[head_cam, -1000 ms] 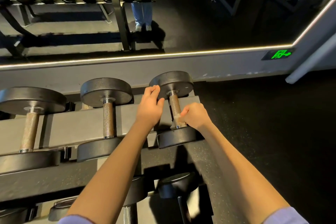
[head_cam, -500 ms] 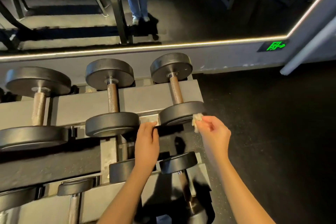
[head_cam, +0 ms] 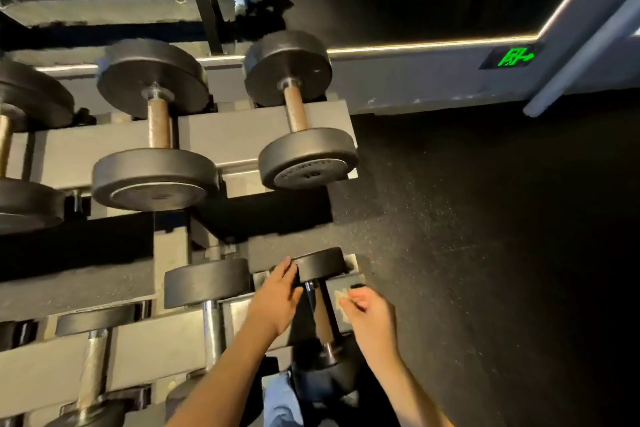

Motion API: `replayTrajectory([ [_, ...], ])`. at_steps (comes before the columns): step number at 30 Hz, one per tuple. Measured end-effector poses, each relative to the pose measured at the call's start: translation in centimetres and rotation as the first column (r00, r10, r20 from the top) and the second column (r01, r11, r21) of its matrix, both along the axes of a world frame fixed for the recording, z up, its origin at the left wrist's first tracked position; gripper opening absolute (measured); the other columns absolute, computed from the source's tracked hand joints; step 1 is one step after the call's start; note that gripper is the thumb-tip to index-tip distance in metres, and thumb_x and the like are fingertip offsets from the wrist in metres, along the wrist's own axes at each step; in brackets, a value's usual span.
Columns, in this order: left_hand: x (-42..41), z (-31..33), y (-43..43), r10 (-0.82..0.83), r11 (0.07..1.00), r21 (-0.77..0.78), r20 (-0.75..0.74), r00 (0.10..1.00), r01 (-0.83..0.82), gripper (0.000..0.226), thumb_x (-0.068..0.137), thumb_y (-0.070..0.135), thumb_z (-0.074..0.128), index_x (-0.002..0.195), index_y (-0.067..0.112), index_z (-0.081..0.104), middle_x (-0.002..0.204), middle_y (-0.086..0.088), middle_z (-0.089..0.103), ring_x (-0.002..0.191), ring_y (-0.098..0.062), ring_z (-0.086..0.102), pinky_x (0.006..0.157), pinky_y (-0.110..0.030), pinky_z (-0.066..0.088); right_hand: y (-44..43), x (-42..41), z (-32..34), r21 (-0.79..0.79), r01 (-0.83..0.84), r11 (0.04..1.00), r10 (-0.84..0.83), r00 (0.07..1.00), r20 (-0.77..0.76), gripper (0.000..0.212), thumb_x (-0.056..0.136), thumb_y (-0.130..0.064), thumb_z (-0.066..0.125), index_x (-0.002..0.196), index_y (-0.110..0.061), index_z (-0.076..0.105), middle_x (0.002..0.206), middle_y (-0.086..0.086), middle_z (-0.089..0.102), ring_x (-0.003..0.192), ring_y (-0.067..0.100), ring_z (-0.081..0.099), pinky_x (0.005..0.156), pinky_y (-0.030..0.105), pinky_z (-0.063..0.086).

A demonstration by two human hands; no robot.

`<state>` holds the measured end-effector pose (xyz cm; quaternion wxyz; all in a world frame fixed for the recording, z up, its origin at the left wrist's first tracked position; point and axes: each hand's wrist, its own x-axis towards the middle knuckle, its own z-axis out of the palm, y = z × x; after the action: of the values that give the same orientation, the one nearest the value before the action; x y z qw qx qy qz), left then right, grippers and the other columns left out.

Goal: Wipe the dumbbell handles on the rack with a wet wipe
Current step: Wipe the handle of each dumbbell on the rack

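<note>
Lower centre: left hand (head_cam: 277,295), fingers straight, braced a dumbbell (head_cam: 320,263); right hand (head_cam: 371,315) pinched the wet wipe (head_cam: 341,299) beside its handle (head_cam: 322,314), seemingly next for wiping

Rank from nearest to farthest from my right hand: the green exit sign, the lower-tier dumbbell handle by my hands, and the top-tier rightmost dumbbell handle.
1. lower-tier dumbbell handle, just left of the right hand.
2. top-tier rightmost dumbbell handle, one tier up, further back.
3. green exit sign, far back, upper right.
</note>
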<state>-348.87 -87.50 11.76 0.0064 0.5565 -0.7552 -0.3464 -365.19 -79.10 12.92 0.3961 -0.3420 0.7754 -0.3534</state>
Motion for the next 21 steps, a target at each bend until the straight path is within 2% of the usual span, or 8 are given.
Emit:
replayTrajectory([
  [4,-0.3,-1.7,1.1,0.049,0.993,-0.105,-0.01,0.999,-0.05,0.056,0.1,0.025,0.045,0.15,0.012,0.024,0.159,-0.001,0.015,0.144,-0.019,0.021,0.115,-0.025,0.016,0.8,-0.8,-2.1,-0.014,-0.032,0.999,0.031,0.998,-0.046,0.015,0.083,-0.014,0.071,0.084,-0.028,0.067,0.081,-0.013,0.069,0.078,0.001,0.065,0.074,0.019,0.051],
  [6,-0.3,-2.1,1.4,0.051,0.984,-0.173,-0.006,0.999,-0.051,0.055,0.099,0.024,0.046,0.149,0.014,0.026,0.158,0.0,0.017,0.143,-0.018,0.024,0.114,-0.024,0.018,0.9,-1.0,-3.2,0.0,-0.04,0.999,0.04,0.997,-0.07,0.012,0.084,-0.015,0.069,0.085,-0.026,0.067,0.08,-0.015,0.066,0.076,0.002,0.063,0.068,0.008,0.044],
  [8,-0.4,-2.4,1.8,0.058,0.975,-0.213,-0.022,0.998,-0.062,0.055,0.098,0.022,0.049,0.148,0.013,0.029,0.157,-0.001,0.022,0.142,-0.019,0.027,0.113,-0.026,0.021,1.0,-1.0,-4.4,0.013,-0.053,0.998,0.054,0.991,-0.118,0.004,0.085,-0.017,0.068,0.088,-0.021,0.069,0.082,-0.012,0.066,0.077,0.004,0.062,0.065,0.005,0.04],
  [12,0.0,-3.3,2.4,0.076,0.959,-0.267,-0.084,0.994,-0.096,0.053,0.097,0.019,0.051,0.147,0.015,0.033,0.155,0.0,0.027,0.14,-0.017,0.028,0.11,-0.023,0.019,1.2,-0.1,-7.0,0.014,-0.06,0.998,0.061,0.991,-0.116,0.006,0.087,-0.018,0.066,0.091,-0.018,0.071,0.085,-0.011,0.068,0.08,0.003,0.065,0.07,0.015,0.051],
  [15,0.2,-3.8,2.6,0.066,0.948,-0.302,-0.129,0.99,-0.102,0.051,0.098,0.019,0.048,0.146,0.017,0.033,0.155,0.002,0.027,0.14,-0.014,0.025,0.111,-0.022,0.017,0.9,0.8,-8.7,0.032,-0.106,0.994,0.11,0.974,-0.198,0.01,0.088,-0.019,0.065,0.094,-0.013,0.072,0.086,-0.007,0.069,0.079,0.007,0.063,0.07,0.017,0.05],
  [17,0.3,-4.2,2.8,0.066,0.944,-0.307,-0.169,0.983,-0.117,0.05,0.098,0.018,0.048,0.145,0.018,0.034,0.154,0.002,0.028,0.14,-0.014,0.025,0.111,-0.023,0.018,0.4,1.3,-9.0,0.01,-0.097,0.995,0.097,0.983,-0.156,0.011,0.089,-0.017,0.064,0.092,-0.011,0.072,0.085,-0.004,0.069,0.078,0.009,0.063,0.071,0.021,0.05],
  [19,0.5,-4.6,2.9,0.062,0.936,-0.331,-0.194,0.979,-0.124,0.05,0.097,0.017,0.049,0.145,0.018,0.035,0.154,0.002,0.029,0.139,-0.014,0.026,0.11,-0.023,0.018,-1.1,1.9,-8.9,-0.051,-0.065,0.997,0.059,0.992,-0.108,0.011,0.089,-0.012,0.063,0.084,-0.007,0.071,0.076,-0.001,0.067,0.07,0.009,0.061,0.066,0.024,0.047],
  [21,0.6,-5.1,2.9,0.051,0.926,-0.356,-0.21,0.976,-0.125,0.049,0.097,0.016,0.05,0.144,0.017,0.036,0.153,0.001,0.03,0.138,-0.015,0.027,0.11,-0.022,0.017,-3.1,2.2,-9.1,-0.097,-0.086,0.992,0.069,0.983,-0.168,0.022,0.088,-0.012,0.059,0.067,-0.009,0.065,0.062,0.001,0.06,0.056,0.006,0.051,0.056,0.027,0.04],
])
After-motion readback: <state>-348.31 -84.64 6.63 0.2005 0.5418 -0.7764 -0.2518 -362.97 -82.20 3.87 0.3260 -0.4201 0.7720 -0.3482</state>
